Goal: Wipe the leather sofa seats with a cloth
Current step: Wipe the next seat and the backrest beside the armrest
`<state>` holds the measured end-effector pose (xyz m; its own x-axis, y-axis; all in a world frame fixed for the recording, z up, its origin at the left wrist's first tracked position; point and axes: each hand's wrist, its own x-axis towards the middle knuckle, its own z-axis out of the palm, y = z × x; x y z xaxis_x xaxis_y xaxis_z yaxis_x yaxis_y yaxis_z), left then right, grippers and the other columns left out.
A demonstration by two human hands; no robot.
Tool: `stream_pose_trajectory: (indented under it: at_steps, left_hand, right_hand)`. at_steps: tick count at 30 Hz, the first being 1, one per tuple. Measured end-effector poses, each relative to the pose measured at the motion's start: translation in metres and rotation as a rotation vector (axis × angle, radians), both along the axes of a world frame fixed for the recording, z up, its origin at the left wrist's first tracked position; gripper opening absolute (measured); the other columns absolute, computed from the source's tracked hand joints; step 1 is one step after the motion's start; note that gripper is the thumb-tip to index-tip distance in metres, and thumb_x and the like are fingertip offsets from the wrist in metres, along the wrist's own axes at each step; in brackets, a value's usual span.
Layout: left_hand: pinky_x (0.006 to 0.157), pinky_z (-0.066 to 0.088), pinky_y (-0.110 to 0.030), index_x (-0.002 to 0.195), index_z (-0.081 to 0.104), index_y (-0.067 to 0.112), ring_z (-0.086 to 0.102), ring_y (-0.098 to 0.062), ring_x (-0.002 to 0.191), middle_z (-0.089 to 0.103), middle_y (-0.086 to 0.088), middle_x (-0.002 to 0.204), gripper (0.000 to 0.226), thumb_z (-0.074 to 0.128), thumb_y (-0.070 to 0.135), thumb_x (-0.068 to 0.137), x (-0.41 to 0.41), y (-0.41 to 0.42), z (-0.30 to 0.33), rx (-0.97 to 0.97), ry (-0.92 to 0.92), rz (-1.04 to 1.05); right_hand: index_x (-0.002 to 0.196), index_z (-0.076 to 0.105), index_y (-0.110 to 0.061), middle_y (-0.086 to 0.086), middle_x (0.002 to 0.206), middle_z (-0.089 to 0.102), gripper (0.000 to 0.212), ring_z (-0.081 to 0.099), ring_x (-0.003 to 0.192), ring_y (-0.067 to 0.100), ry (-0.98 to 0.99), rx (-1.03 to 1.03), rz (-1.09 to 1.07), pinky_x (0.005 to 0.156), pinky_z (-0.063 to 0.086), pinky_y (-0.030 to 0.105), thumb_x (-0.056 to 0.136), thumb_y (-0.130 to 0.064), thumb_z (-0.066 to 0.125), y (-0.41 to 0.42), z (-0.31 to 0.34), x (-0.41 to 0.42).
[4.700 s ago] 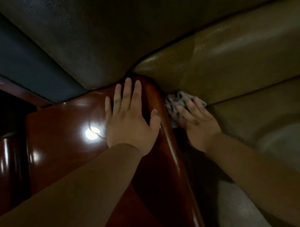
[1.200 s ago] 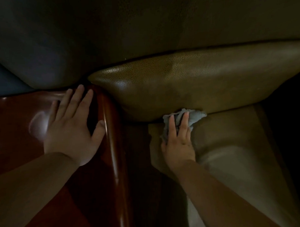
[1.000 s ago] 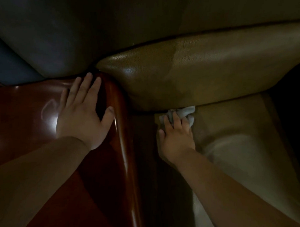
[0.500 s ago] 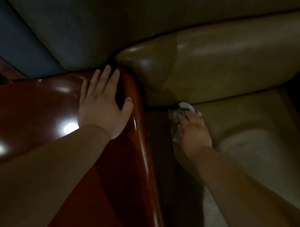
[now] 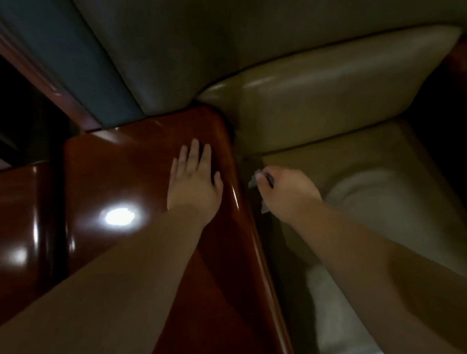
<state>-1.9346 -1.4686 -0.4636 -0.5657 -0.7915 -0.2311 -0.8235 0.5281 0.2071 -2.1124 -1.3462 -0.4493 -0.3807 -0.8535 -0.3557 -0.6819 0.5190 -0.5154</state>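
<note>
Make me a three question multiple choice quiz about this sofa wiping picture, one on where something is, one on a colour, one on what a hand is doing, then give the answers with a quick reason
1. Where does the left hand rest?
A. on the seat cushion
B. on the glossy wooden armrest
C. on the back cushion

2. What colour is the wooden armrest?
A. reddish brown
B. white
C. bright green

3. What is the right hand doing?
A. lying flat and empty on the armrest
B. gripping a bunched cloth
C. pointing at the ceiling

Answers:
1 B, the palm lies flat on the polished wood, fingers straight.
2 A, the wood shows a deep red-brown gloss with a light reflection.
3 B, the fingers curl round the cloth, bits of which peek out at the seat cushion edge beside the armrest.
</note>
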Motion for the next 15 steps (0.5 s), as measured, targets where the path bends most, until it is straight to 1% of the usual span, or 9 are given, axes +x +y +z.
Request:
stream_pose_trajectory:
  at_steps: [2,4,5,6,8,9,11,13,15]
  left_hand:
    - [0.132,0.002,-0.044,0.169,0.006,0.027,-0.007,-0.024,0.162,-0.007,-0.001,0.177,0.071,0.039,0.045,0.108,0.033,0.049,0.021,0.156,-0.059,-0.022]
    - [0.132,0.009,-0.045,0.168,0.011,0.03,-0.007,-0.02,0.162,-0.008,0.004,0.176,0.071,0.044,0.045,0.107,0.066,0.094,0.045,0.322,-0.085,-0.017]
    - [0.132,0.015,-0.045,0.167,0.019,0.031,-0.002,-0.019,0.162,-0.004,0.005,0.176,0.068,0.046,0.046,0.107,0.082,0.112,0.057,0.406,-0.116,-0.015]
    - [0.13,0.023,-0.043,0.165,0.027,0.03,0.01,-0.019,0.162,0.006,0.005,0.176,0.063,0.046,0.046,0.107,0.097,0.126,0.067,0.48,-0.166,-0.024]
    - [0.12,0.04,-0.039,0.159,0.042,0.03,0.043,-0.019,0.148,0.037,0.001,0.168,0.056,0.046,0.049,0.107,0.118,0.14,0.088,0.574,-0.295,-0.073]
    - [0.116,0.044,-0.038,0.157,0.045,0.029,0.052,-0.019,0.14,0.047,-0.001,0.161,0.055,0.045,0.051,0.106,0.124,0.142,0.098,0.602,-0.355,-0.101]
    - [0.116,0.044,-0.037,0.157,0.045,0.027,0.053,-0.021,0.139,0.053,-0.002,0.156,0.057,0.043,0.053,0.106,0.126,0.143,0.124,0.63,-0.411,-0.158]
    - [0.115,0.044,-0.037,0.158,0.042,0.029,0.054,-0.02,0.139,0.054,-0.001,0.155,0.057,0.042,0.054,0.106,0.117,0.148,0.155,0.611,-0.383,-0.189]
    - [0.113,0.046,-0.037,0.157,0.042,0.03,0.056,-0.019,0.136,0.056,0.0,0.153,0.056,0.042,0.053,0.107,0.1,0.156,0.188,0.561,-0.323,-0.218]
  right_hand:
    - [0.102,0.062,-0.03,-0.008,0.087,0.062,0.027,0.063,0.075,0.009,-0.015,0.033,-0.007,0.066,0.055,0.033,0.109,-0.046,0.041,0.018,0.029,0.01]
    - [0.103,0.061,-0.029,-0.008,0.088,0.062,0.027,0.063,0.076,0.011,0.009,0.044,0.009,0.065,0.055,0.034,0.108,-0.047,0.042,0.042,0.055,0.025]
    - [0.101,0.059,-0.03,-0.007,0.089,0.06,0.026,0.062,0.077,0.011,0.026,0.081,0.025,0.064,0.051,0.033,0.107,-0.049,0.042,0.055,0.068,0.034]
    - [0.1,0.056,-0.031,-0.007,0.09,0.059,0.025,0.06,0.078,0.012,0.033,0.134,0.036,0.064,0.049,0.033,0.106,-0.05,0.041,0.071,0.083,0.043]
    - [0.103,0.054,-0.031,-0.004,0.094,0.059,0.026,0.061,0.081,0.015,0.0,0.223,0.048,0.071,0.054,0.035,0.106,-0.052,0.04,0.105,0.11,0.062]
    - [0.107,0.055,-0.03,-0.003,0.097,0.06,0.027,0.063,0.084,0.017,-0.013,0.25,0.054,0.075,0.057,0.038,0.106,-0.052,0.039,0.122,0.122,0.07]
    - [0.112,0.055,-0.03,-0.002,0.104,0.061,0.03,0.062,0.087,0.018,-0.006,0.279,0.048,0.079,0.058,0.04,0.105,-0.054,0.038,0.152,0.148,0.083]
    - [0.113,0.057,-0.032,-0.002,0.104,0.063,0.034,0.06,0.086,0.019,0.016,0.295,0.034,0.075,0.055,0.037,0.102,-0.057,0.037,0.179,0.176,0.088]
    - [0.114,0.06,-0.035,-0.003,0.103,0.066,0.041,0.064,0.092,0.021,0.023,0.291,0.026,0.077,0.056,0.038,0.096,-0.061,0.033,0.205,0.204,0.083]
